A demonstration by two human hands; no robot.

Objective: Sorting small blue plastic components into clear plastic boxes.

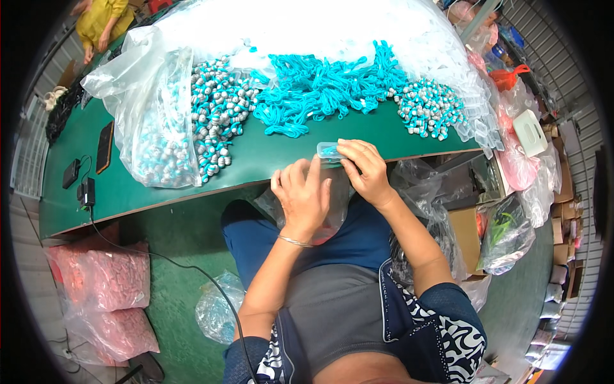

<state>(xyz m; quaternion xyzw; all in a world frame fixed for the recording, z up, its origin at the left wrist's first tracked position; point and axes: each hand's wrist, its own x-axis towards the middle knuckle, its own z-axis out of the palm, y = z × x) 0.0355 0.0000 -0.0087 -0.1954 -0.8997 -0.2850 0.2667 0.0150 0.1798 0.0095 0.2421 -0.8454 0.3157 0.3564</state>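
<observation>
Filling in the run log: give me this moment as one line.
right hand: holds small clear case at table edge | left hand: touching case | behind: turquoise cords, bead bag

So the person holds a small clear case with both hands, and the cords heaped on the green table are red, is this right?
Not quite. The head view shows both hands, left hand and right hand, on the small clear case, but the cords heaped on the green table are turquoise, not red.

green table (268, 160) | turquoise cords (320, 89) | bead piles (one bagged) (220, 109) | phones (105, 147)
</observation>
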